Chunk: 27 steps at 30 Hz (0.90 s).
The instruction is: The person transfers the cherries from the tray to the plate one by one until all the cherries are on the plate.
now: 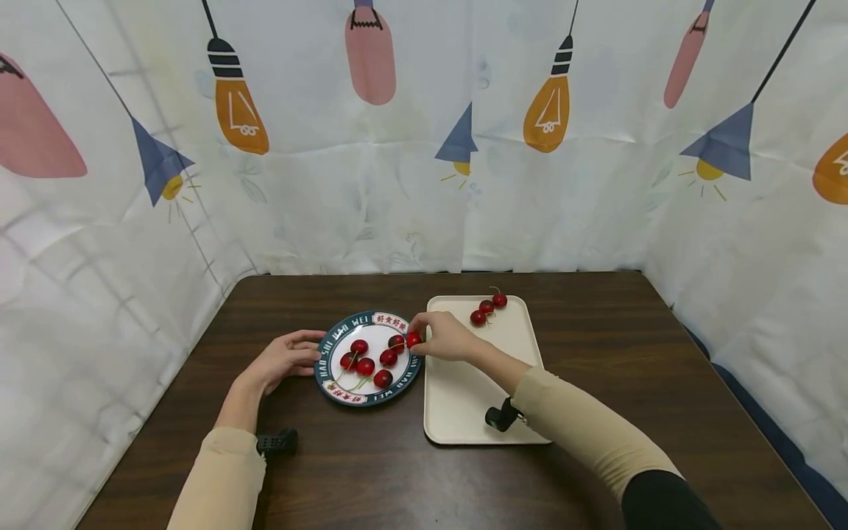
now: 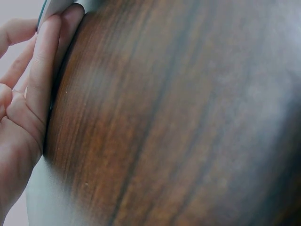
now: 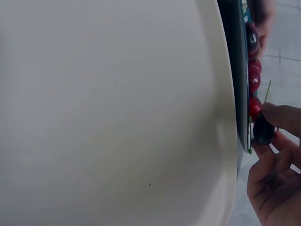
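A round plate [image 1: 366,400] with a dark teal patterned rim carries several red cherries [image 1: 365,366], some with green stems. At the plate's right rim, my right hand [image 1: 445,336] pinches a cherry [image 3: 265,130] between thumb and fingers, close beside the other cherries. My left hand [image 1: 285,361] rests against the plate's left edge; its fingers [image 2: 43,66] look fairly straight and touch the rim in the left wrist view. Just right of the plate lies a cream rectangular tray [image 1: 457,405], partly covered by the right forearm. Three cherries [image 1: 486,306] sit near the tray's far end.
Both plate and tray are on a dark wood-grain table [image 1: 358,471]. A white curtain [image 1: 371,199] printed with lamps and bulbs hangs behind the table and along its sides. Black wrist devices [image 1: 278,441] are on both sleeves.
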Motion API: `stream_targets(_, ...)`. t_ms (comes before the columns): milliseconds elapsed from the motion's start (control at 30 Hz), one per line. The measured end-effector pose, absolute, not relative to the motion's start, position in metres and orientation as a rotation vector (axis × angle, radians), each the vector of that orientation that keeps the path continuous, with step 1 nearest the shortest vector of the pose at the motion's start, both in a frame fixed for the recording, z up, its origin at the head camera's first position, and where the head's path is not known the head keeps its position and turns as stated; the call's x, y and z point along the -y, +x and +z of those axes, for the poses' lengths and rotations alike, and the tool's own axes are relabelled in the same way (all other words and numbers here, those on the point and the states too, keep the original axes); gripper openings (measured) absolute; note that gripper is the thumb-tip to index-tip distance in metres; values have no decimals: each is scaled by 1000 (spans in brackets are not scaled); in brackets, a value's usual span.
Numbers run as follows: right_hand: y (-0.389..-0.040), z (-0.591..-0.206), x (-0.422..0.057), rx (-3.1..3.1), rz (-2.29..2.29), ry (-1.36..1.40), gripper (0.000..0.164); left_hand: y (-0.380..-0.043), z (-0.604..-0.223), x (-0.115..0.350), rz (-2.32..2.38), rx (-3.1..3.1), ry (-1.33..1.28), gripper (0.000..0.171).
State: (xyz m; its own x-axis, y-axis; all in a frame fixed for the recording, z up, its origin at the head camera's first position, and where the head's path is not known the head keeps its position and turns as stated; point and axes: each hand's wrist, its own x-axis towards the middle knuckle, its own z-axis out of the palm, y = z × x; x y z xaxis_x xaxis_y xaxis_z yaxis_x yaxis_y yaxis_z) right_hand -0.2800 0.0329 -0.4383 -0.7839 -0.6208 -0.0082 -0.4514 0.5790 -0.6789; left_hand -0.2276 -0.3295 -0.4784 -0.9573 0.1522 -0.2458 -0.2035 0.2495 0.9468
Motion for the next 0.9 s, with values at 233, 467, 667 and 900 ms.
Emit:
stream_targets(233,-282,-444,-26,-2601,-958,-930,34,-227,-477,328,1763,-2237,-60,59)
stream_targets(467,-287,-447,-18,-2596,-950,-920,34,-227,-476,328,1758,-2238,-59,60)
stream_targets(667,-287,-450,-11,-2592,-922,-937,30,-227,-477,328,1763,-2236,-50,58)
stream_targets(900,-285,-448,-8,-2581,-936,-933,36,-227,-476,328,1764,-2234,-55,59)
